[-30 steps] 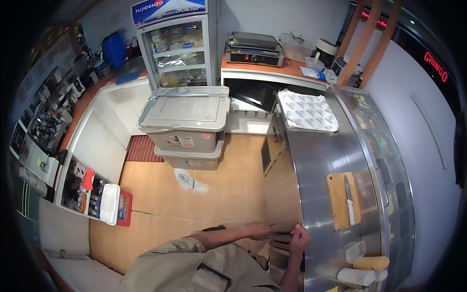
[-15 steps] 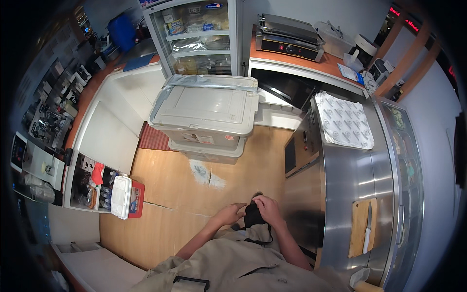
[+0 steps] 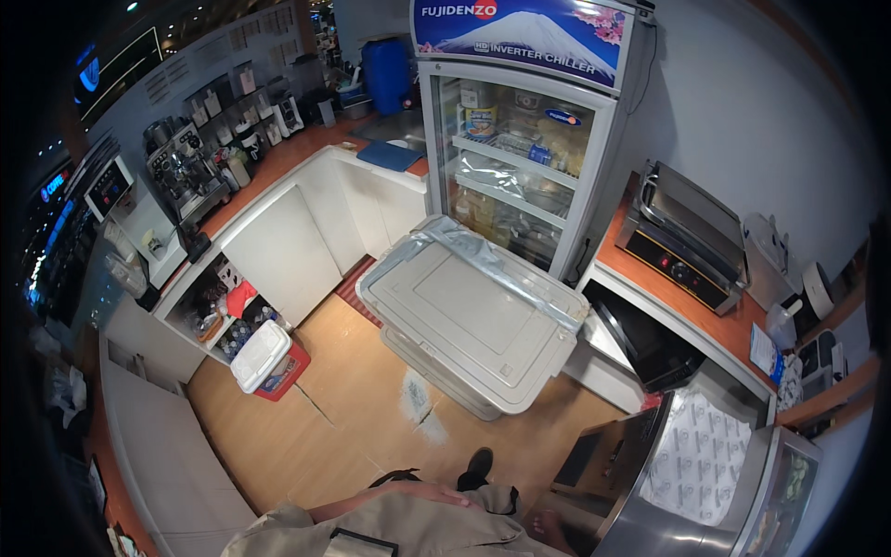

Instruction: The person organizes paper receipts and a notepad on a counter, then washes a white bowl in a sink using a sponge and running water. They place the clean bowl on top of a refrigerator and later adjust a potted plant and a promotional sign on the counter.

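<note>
At the bottom of the head view, my left hand (image 3: 430, 492) lies across the front of my beige garment (image 3: 418, 529). Its fingers look stretched to the right and hold nothing that I can see. The garment hides part of this hand. A dark edge, perhaps a strap or cloth (image 3: 397, 476), shows just beyond it. My right hand (image 3: 549, 527) hangs low at my right side, beside the steel counter (image 3: 691, 538). Little of it shows, and its fingers are not clear. Ahead of me on the wooden floor is my black shoe (image 3: 477, 466).
Stacked grey lidded bins (image 3: 473, 320) stand ahead, before a glass-door chiller (image 3: 520, 176). At right are a contact grill (image 3: 687, 241), a microwave (image 3: 640, 339) and patterned paper (image 3: 698, 455) on the steel counter. A red-and-white cooler (image 3: 269, 362) sits left, beside open shelves.
My view has lifted and turned, bringing the chiller's top into sight. My hands, earlier together by dark cloth in front of me, are now apart: left across my garment, right lower at my side.
</note>
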The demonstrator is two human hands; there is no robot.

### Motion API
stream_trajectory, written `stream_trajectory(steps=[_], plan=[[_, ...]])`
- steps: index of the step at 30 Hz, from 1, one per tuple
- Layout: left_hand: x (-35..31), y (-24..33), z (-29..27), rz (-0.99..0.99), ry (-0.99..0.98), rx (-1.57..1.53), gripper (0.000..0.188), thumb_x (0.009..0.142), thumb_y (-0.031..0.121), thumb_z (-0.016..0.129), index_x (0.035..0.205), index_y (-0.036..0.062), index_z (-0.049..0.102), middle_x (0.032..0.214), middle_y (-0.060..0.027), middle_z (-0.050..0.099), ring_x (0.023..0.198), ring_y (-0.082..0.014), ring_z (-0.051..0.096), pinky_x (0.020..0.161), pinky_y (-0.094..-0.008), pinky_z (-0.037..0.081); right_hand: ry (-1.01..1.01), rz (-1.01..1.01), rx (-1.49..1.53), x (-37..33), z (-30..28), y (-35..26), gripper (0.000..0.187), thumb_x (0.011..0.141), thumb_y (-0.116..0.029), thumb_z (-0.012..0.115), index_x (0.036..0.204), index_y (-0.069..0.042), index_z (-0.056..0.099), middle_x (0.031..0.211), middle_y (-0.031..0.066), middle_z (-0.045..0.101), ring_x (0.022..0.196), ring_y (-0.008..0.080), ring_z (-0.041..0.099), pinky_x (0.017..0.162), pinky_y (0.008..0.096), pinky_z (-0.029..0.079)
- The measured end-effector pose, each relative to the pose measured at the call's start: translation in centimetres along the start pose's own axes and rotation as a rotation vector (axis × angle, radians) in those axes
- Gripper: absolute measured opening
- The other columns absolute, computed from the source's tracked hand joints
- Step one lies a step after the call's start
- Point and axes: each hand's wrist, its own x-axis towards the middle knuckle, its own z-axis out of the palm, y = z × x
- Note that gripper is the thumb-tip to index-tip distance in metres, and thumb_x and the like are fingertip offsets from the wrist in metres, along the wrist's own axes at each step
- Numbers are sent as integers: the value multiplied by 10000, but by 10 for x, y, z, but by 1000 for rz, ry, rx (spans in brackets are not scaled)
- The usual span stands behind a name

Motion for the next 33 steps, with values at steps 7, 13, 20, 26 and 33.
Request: stream_trajectory(steps=[7,13,20,26,33], plan=[[8,25,-34,97,45,-119,523,1076,442,443,1446,84,537,1447,-34,558,1299,-152,493,1108,-289,356,1,-273,-224,52,34,-182,82,931,-151,644,942,-71,662,743,49,657,572,177,615,492,342,516],[-24,16,-33,152,341,-207,518,1079,432,444,1438,71,541,1431,-16,568,1281,-143,496,1102,-281,357,-367,-243,-358,21,163,-248,98,936,-186,677,971,-95,676,810,62,675,606,137,627,524,292,526],[-92,-31,-2,106,731,-368,458,1082,384,461,1379,62,595,1370,-56,615,1270,-160,527,1087,-296,382,-296,-416,-1019,57,284,-174,277,963,-264,558,990,-38,716,1004,164,696,919,299,668,826,423,529],[-170,-86,6,248,816,-407,467,1064,382,503,1375,45,592,1354,-78,624,1256,-167,545,1073,-288,400,-726,-779,-1566,83,418,-201,250,940,-264,592,1006,-49,703,893,109,701,767,241,650,693,381,516],[-279,-137,35,386,1032,-321,463,1060,356,519,1392,39,569,1383,-92,603,1267,-186,549,1067,-297,412,-549,-570,-1089,-32,611,-229,128,932,-166,617,992,-72,682,800,21,665,641,118,619,586,286,526]])
